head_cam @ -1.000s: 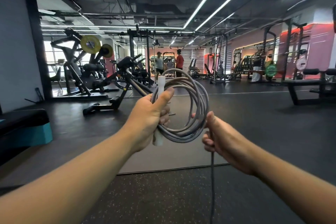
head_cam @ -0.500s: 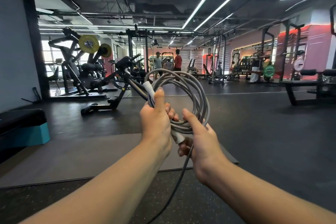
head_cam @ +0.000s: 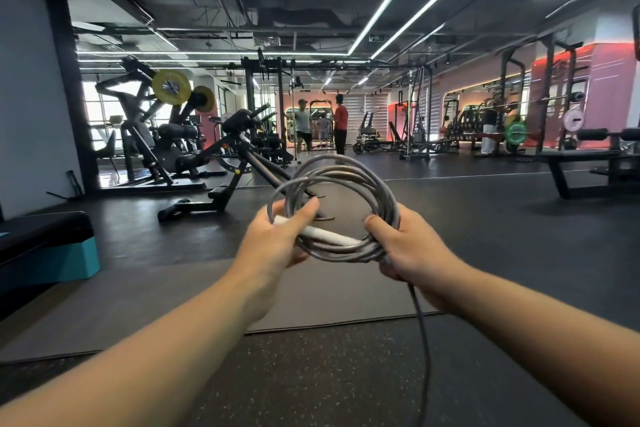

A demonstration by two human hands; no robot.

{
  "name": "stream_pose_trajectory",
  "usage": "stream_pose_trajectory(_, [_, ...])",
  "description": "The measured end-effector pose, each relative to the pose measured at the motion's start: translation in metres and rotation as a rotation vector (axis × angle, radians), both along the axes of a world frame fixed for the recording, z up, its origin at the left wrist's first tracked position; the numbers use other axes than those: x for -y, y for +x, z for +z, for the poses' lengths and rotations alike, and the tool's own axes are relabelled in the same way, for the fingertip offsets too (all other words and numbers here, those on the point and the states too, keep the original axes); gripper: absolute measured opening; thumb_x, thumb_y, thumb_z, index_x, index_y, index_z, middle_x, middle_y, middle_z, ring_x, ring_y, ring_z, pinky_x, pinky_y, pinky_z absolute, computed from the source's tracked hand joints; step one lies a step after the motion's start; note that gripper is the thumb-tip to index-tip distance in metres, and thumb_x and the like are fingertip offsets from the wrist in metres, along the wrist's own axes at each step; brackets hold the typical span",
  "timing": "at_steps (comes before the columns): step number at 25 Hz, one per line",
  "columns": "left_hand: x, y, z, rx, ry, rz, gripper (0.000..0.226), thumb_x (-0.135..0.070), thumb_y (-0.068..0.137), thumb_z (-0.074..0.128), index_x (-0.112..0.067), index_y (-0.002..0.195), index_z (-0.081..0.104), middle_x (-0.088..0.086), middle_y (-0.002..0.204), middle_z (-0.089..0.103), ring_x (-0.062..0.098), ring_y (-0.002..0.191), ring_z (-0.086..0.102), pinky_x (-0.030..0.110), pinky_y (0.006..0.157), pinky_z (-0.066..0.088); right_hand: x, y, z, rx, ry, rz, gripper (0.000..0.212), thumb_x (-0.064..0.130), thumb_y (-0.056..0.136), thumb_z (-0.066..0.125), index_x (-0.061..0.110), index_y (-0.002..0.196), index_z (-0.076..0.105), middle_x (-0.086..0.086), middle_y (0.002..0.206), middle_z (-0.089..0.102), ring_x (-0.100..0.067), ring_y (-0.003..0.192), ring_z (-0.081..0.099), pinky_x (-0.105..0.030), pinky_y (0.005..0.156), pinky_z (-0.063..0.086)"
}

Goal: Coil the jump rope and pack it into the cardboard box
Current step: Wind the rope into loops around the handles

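both hands are gripping the coiled grey jump rope [head_cam: 349, 184]: left hand [head_cam: 277, 243] fingers closing on its white handle [head_cam: 329, 234], right hand [head_cam: 412, 250] clamping the loops. a loose tail is hanging near the right wrist; a bench machine [head_cam: 239, 170] is standing far left.

**Dark gym floor, mat laid across it**

Underfoot runs the floor [head_cam: 346, 374], dark rubber with pale speckles close in, smoother and glossier farther off. Across it lies a large grey mat [head_cam: 145, 295], flat, its near edge cutting diagonally from lower left toward the right. On the left a black-topped, teal-sided step box [head_cam: 52, 253] sits at the mat's far side. Beyond it a black back-extension bench [head_cam: 221, 184] plants its feet on the floor, a plate-loaded machine [head_cam: 149, 135] behind. Over on the right, a flat bench [head_cam: 595, 166] stands well apart.
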State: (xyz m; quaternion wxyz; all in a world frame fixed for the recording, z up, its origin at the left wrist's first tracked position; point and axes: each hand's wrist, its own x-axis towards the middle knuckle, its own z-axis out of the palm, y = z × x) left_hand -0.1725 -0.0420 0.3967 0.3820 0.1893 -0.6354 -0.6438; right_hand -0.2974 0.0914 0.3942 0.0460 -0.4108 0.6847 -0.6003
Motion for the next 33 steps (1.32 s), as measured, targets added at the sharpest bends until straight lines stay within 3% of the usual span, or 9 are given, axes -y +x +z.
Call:
stream_pose_trajectory(3, [0.021, 0.025, 0.034, 0.116, -0.462, 0.011, 0.102, -0.055, 0.063, 0.088, -0.035, 0.149, 0.038, -0.004, 0.138, 0.060, 0.017, 0.115, 0.064, 0.031, 0.088, 0.054, -0.018, -0.019, 0.025, -0.550, 0.352, 0.004, 0.014, 0.020, 0.101, 0.056, 0.016, 0.087, 0.055, 0.008, 0.065, 0.056, -0.003, 0.053, 0.048, -0.024, 0.053, 0.040])
stream_pose_trajectory(6, [0.019, 0.020, 0.072, 0.463, -0.966, -0.221, 0.108, -0.061, 0.064, 0.087, -0.043, 0.153, 0.028, -0.007, 0.145, 0.056, 0.016, 0.129, 0.056, 0.042, 0.110, 0.044, -0.022, -0.016, 0.050, -0.811, 0.551, 0.057, 0.017, 0.026, 0.100, 0.058, 0.033, 0.087, 0.051, 0.011, 0.076, 0.057, -0.011, 0.069, 0.053, -0.028, 0.066, 0.043])
stream_pose_trajectory(8, [0.005, 0.001, 0.087, 0.690, -1.064, -0.348, 0.101, -0.044, 0.070, 0.090, -0.033, 0.152, 0.032, 0.000, 0.134, 0.065, 0.020, 0.121, 0.063, 0.040, 0.107, 0.047, -0.017, -0.008, 0.063, -0.887, 0.631, 0.096, 0.014, 0.028, 0.099, 0.059, 0.039, 0.094, 0.051, 0.013, 0.080, 0.059, -0.010, 0.071, 0.055, -0.028, 0.066, 0.043])
stream_pose_trajectory(12, [-0.006, -0.022, 0.085, 0.768, -0.947, -0.496, 0.015, -0.015, 0.090, 0.076, -0.011, 0.098, 0.065, 0.005, 0.076, 0.075, 0.023, 0.070, 0.074, 0.038, 0.078, 0.061, -0.015, -0.005, 0.076, -0.965, 0.684, 0.115, 0.013, 0.029, 0.093, 0.068, 0.033, 0.101, 0.059, 0.014, 0.077, 0.060, -0.004, 0.068, 0.055, -0.026, 0.063, 0.042])
stream_pose_trajectory(14, [-0.004, -0.018, 0.073, 0.716, -0.846, -0.513, 0.018, -0.022, 0.090, 0.077, -0.012, 0.084, 0.064, -0.002, 0.055, 0.061, 0.016, 0.050, 0.057, 0.034, 0.060, 0.057, -0.022, -0.008, 0.079, -0.853, 0.621, 0.098, 0.019, 0.029, 0.086, 0.077, 0.025, 0.098, 0.062, 0.007, 0.077, 0.064, -0.010, 0.064, 0.056, -0.022, 0.060, 0.044])
stream_pose_trajectory(19, [-0.009, -0.004, 0.055, 0.548, -0.613, -0.571, 0.027, -0.028, 0.082, 0.085, -0.011, 0.090, 0.065, 0.000, 0.060, 0.052, 0.011, 0.048, 0.041, 0.024, 0.048, 0.038, -0.039, -0.014, 0.072, -0.320, 0.350, 0.237, 0.044, 0.017, 0.072, 0.092, 0.014, 0.107, 0.064, -0.022, 0.100, 0.064, -0.006, 0.056, 0.057, -0.020, 0.050, 0.047])
stream_pose_trajectory(24, [-0.012, -0.007, 0.043, 0.488, -0.578, -0.449, 0.043, -0.027, 0.077, 0.089, 0.003, 0.096, 0.065, -0.001, 0.056, 0.039, 0.013, 0.046, 0.032, 0.027, 0.045, 0.029, -0.037, -0.011, 0.063, -0.240, 0.179, 0.316, 0.036, 0.021, 0.076, 0.088, 0.012, 0.103, 0.065, -0.016, 0.101, 0.064, -0.015, 0.072, 0.061, -0.028, 0.069, 0.051])
stream_pose_trajectory(29, [-0.001, 0.003, 0.046, 0.440, -0.686, -0.341, 0.029, -0.031, 0.076, 0.087, -0.008, 0.084, 0.072, 0.004, 0.058, 0.042, 0.015, 0.049, 0.030, 0.027, 0.045, 0.024, -0.050, -0.024, 0.069, -0.220, 0.336, 0.348, 0.030, 0.029, 0.088, 0.077, 0.018, 0.115, 0.069, -0.008, 0.091, 0.067, -0.021, 0.065, 0.055, -0.031, 0.057, 0.046])
stream_pose_trajectory(33, [0.003, 0.011, 0.051, 0.358, -0.571, -0.357, 0.020, -0.023, 0.079, 0.083, -0.011, 0.095, 0.078, -0.002, 0.050, 0.040, 0.012, 0.045, 0.027, 0.024, 0.043, 0.021, -0.060, -0.038, 0.064, -0.273, 0.412, 0.232, 0.040, 0.049, 0.091, 0.066, 0.010, 0.089, 0.077, 0.002, 0.062, 0.055, -0.021, 0.059, 0.054, -0.034, 0.060, 0.052])
